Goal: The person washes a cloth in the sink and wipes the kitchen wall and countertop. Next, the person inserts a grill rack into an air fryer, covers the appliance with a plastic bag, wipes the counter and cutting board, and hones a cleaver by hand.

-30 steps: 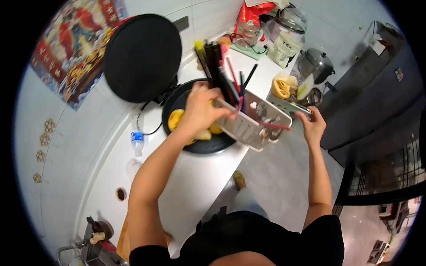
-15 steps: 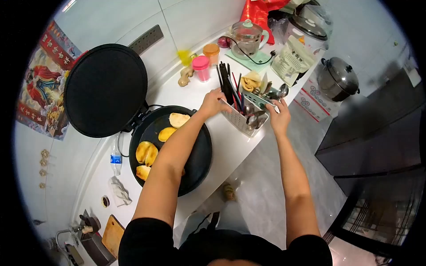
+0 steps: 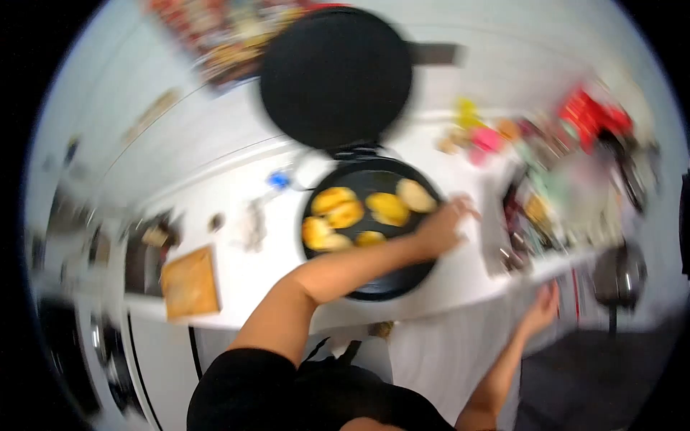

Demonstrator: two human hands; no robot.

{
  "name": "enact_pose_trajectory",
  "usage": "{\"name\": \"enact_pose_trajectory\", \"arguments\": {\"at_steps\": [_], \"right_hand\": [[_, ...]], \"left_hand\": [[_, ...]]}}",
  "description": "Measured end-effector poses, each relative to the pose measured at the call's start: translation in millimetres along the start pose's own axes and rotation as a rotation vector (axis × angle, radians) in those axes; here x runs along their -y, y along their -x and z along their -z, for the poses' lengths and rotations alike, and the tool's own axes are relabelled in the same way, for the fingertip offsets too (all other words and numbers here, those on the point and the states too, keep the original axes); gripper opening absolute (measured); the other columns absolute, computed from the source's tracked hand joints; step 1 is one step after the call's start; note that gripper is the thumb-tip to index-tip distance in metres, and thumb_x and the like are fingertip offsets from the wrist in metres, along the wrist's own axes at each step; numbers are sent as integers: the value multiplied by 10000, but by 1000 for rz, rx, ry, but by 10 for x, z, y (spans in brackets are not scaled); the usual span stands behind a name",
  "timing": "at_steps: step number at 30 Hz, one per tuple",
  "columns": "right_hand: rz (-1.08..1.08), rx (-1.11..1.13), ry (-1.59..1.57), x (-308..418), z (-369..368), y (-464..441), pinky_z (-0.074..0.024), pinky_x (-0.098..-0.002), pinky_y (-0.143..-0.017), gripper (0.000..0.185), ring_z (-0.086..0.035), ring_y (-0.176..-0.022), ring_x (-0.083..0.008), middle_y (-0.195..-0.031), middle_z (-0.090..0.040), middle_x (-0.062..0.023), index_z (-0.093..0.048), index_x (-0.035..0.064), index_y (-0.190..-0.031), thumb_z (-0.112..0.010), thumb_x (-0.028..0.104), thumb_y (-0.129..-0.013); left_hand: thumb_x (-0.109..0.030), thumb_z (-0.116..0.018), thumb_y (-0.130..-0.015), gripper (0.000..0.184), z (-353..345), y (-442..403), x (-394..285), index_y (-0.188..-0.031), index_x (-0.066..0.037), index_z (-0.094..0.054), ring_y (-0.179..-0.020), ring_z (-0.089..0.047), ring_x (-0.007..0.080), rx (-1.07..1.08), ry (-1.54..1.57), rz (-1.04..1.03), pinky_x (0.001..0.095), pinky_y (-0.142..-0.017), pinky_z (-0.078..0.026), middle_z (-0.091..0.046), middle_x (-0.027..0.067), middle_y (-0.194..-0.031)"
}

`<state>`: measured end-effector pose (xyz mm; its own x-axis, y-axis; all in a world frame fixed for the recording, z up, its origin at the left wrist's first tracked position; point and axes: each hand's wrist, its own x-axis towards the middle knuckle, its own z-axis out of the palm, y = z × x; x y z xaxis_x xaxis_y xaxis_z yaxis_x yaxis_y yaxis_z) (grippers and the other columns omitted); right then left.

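The view is smeared by motion. My left hand [image 3: 447,228] reaches over the right side of a round black electric griddle [image 3: 384,286], its blurred fingers apart and nothing visible in them. Several golden-yellow pieces of flatbread [image 3: 389,209] lie in the griddle, some partly behind my left forearm. The griddle's round lid [image 3: 336,79] stands raised at the back. Off the counter's front edge hangs my right hand [image 3: 543,310], fingers stretched out and holding nothing I can see. Between and beyond both hands is the utensil basket [image 3: 494,241], with blurred cutlery in it.
On the white counter [image 3: 277,230], a wooden cutting board [image 3: 190,282] lies at left beside the sink. A pale cloth [image 3: 251,226] rests left of the griddle. Pink [image 3: 486,140] and orange-lidded jars stand at the back right. A lidded pot [image 3: 619,276] sits at far right.
My view has swung left, bringing the griddle to the middle. Both hands have let go of the utensil basket; the left is nearer the griddle, the right below the counter edge.
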<state>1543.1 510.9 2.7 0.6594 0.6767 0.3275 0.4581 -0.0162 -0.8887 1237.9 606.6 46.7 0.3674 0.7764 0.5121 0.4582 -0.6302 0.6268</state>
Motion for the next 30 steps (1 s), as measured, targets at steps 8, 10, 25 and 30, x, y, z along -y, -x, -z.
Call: {"name": "enact_pose_trajectory", "arguments": {"at_steps": [8,10,25,30], "right_hand": [[-2,1319,-873,1317,389,1028,-468,-303,-622,205,-590,-803,-197,-933,-634,-150,-616,-16,-969,-549,170,-914],[186,1891,-1170,2440,289,1575,-423,-311,-530,256,-563,-687,-213,-882,-617,-165,-608,-23,-865,-587,231,-891],[910,2690,-1542,5022,-252,3937,-506,-406,-763,195,-625,-819,-292,-958,-643,-191,-657,-1,-884,-508,123,-899],[452,2364,-1834,4720,-938,4073,-513,-339,-707,207,-641,-849,-225,-951,-654,-146,-657,11,-975,-501,129,-909]], "left_hand": [[-231,-710,-801,198,2903,2318,-1818,-891,-57,-688,-749,-589,217,366,846,33,323,-644,-466,-631,66,-834],[-324,-691,-815,335,3535,2763,-2281,-1037,-75,-676,-803,-567,274,521,1054,-67,381,-667,-450,-586,115,-892],[-173,-594,-870,196,5858,6383,-3485,-1055,-109,-606,-957,-572,271,106,513,-218,437,-1011,-366,-487,103,-1257],[-112,-672,-743,243,5715,6804,-2457,-921,41,-608,-883,-592,286,-399,519,432,378,-748,-480,-614,156,-942]]}}
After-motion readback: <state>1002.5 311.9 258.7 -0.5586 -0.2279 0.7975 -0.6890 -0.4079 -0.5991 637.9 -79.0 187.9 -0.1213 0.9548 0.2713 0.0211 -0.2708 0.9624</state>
